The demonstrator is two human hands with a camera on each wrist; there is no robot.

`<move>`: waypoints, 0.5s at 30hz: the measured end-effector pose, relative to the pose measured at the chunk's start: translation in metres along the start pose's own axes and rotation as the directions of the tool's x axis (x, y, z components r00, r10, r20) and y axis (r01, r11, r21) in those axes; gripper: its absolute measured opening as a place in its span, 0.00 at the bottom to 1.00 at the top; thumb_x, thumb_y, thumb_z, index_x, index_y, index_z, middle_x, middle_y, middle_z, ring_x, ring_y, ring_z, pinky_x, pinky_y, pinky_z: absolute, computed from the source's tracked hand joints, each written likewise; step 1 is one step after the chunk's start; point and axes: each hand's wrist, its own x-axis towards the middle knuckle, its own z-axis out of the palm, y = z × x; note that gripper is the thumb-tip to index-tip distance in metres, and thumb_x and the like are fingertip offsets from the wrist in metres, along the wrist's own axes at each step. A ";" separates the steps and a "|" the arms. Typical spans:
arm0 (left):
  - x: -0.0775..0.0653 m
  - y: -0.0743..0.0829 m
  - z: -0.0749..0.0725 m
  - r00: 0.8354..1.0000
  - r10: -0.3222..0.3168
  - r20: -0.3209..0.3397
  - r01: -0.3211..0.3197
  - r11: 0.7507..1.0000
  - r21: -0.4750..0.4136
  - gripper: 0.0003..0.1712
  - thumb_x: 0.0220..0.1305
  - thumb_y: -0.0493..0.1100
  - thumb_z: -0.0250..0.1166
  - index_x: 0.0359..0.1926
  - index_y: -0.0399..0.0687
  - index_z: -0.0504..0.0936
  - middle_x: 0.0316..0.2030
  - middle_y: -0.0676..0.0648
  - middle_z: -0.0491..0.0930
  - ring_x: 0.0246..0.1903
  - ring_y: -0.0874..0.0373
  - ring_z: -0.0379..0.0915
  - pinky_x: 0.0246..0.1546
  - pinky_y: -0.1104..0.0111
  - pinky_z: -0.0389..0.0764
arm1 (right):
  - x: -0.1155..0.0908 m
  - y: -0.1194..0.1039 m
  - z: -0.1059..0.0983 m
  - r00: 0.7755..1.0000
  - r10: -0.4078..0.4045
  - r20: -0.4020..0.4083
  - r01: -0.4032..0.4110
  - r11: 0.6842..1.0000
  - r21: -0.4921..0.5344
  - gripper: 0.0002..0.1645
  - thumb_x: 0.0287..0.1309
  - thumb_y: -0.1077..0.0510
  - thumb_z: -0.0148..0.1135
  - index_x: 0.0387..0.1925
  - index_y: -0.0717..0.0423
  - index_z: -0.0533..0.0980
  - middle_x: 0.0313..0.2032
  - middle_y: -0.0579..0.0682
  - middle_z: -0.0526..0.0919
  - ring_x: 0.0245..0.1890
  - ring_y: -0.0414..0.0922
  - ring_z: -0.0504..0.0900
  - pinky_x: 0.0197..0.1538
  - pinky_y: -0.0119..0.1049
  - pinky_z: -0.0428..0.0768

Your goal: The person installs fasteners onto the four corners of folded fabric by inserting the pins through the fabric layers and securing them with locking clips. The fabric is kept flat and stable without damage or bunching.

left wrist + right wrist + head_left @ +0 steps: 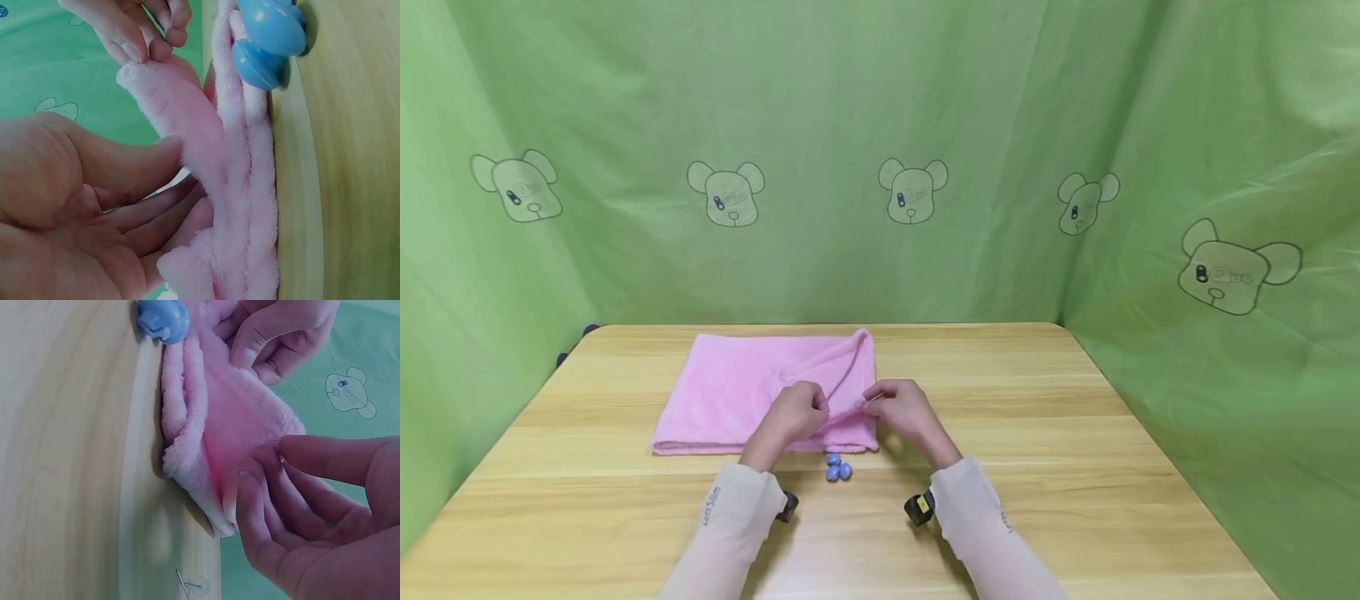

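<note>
A folded pink fleece blanket [722,392] lies on the table, its right part lifted into a flap. The left hand [797,410] pinches the near edge of that flap between thumb and fingers; in the left wrist view the thumb [134,164] lies against the fluffy edge. Farther right, the right hand [906,408] grips the flap's corner, its thumb [325,456] on one face and fingers behind. Three glossy blue rounded pieces [833,472] sit together just in front of the blanket. Close up, a blue piece [164,320] has a domed, knob-like shape.
The wooden table [1037,500] extends around the blanket. A small pin with a clear disc [199,585] shows on the table in the right wrist view. Green curtains [820,83] with bear-head prints enclose the back and sides. Dark wrist cameras [919,508] hang below both sleeves.
</note>
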 end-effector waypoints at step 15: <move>0.000 0.007 0.003 0.994 0.106 0.019 -0.103 0.989 -0.103 0.05 0.53 0.37 0.73 0.32 0.43 0.86 0.27 0.50 0.84 0.27 0.59 0.76 0.38 0.58 0.80 | 0.003 0.002 0.003 0.999 0.001 -0.035 0.001 0.998 0.058 0.08 0.53 0.67 0.65 0.37 0.63 0.82 0.30 0.51 0.84 0.35 0.54 0.82 0.42 0.46 0.83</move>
